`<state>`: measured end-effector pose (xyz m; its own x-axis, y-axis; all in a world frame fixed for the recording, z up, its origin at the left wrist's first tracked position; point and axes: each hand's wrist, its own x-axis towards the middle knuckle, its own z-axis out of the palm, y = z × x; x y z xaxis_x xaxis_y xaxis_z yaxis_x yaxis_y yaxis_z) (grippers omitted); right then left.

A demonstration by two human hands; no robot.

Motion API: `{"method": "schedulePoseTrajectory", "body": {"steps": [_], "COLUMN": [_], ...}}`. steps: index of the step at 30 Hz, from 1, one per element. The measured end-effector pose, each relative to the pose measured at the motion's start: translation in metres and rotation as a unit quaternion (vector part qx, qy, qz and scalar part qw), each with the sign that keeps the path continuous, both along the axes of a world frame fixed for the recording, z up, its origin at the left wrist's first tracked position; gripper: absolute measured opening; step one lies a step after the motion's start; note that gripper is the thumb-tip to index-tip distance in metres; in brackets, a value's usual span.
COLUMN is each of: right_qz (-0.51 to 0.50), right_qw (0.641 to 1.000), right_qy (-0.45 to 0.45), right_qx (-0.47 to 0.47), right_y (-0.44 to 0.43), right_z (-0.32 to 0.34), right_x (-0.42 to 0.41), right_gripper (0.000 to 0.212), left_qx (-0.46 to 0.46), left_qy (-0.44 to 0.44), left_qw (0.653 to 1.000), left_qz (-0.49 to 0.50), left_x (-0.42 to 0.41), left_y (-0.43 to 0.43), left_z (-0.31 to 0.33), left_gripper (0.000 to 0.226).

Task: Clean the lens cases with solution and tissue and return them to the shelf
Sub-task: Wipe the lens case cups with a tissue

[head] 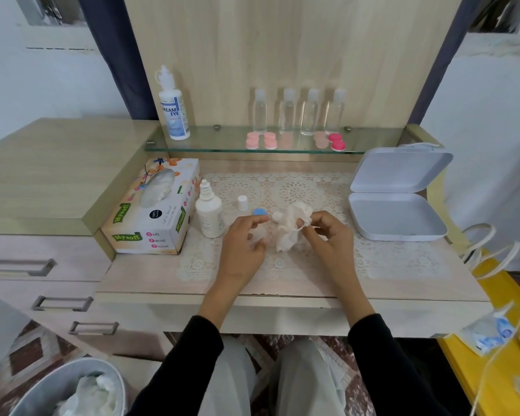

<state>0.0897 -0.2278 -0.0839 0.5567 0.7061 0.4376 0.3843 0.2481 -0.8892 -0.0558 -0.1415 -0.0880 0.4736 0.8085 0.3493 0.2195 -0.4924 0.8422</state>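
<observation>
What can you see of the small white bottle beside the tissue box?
The small white plastic bottle stands upright on the lace mat, right beside the printed tissue box; contact unclear. Rounded body, faint printed label, narrow dropper nozzle, uncapped. A small white cap stands apart to its right. The left hand, nearest, is clear of it.

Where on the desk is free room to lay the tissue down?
Free: the lace mat between the right hand and the white box, and the front strip before the left hand. Crowded: beside the tissue box, small bottle and white cap.
</observation>
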Motion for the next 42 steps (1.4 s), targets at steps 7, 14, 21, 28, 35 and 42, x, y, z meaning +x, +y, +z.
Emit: {"method": "schedulePoseTrajectory", "body": {"steps": [7, 14, 21, 28, 35, 42], "right_qz": [-0.080, -0.082, -0.053, -0.059, -0.101, -0.113], "right_qw": [0.994, 0.990, 0.993, 0.991, 0.984, 0.989], "right_qy": [0.065, 0.115, 0.103, 0.114, 0.132, -0.088], "right_qx": [0.039, 0.023, 0.026, 0.039, 0.057, -0.023], "right_y": [-0.004, -0.002, -0.002, -0.004, -0.004, 0.004], "right_z": [0.006, 0.002, 0.003, 0.008, 0.008, -0.003], "right_x": [-0.006, 0.000, -0.002, -0.002, -0.001, -0.003], "right_gripper": [0.015, 0.015, 0.009, 0.013, 0.016, 0.021], "left_qx": [0.033, 0.058, 0.149, 0.071, 0.066, 0.071], "left_qy": [0.095, 0.146, 0.240, 0.131, 0.117, 0.105], "left_qw": [0.994, 0.985, 0.958, 0.988, 0.991, 0.992], "left_qz": [-0.037, -0.075, -0.041, -0.046, -0.028, -0.012], "left_x": [-0.005, 0.000, 0.013, 0.011, -0.004, -0.004], "left_y": [0.014, 0.013, -0.006, -0.001, 0.009, 0.007], "left_z": [0.000, 0.002, 0.005, 0.002, 0.005, 0.001], "left_gripper": [0.039, 0.046, 0.067, 0.029, 0.025, 0.028]}}
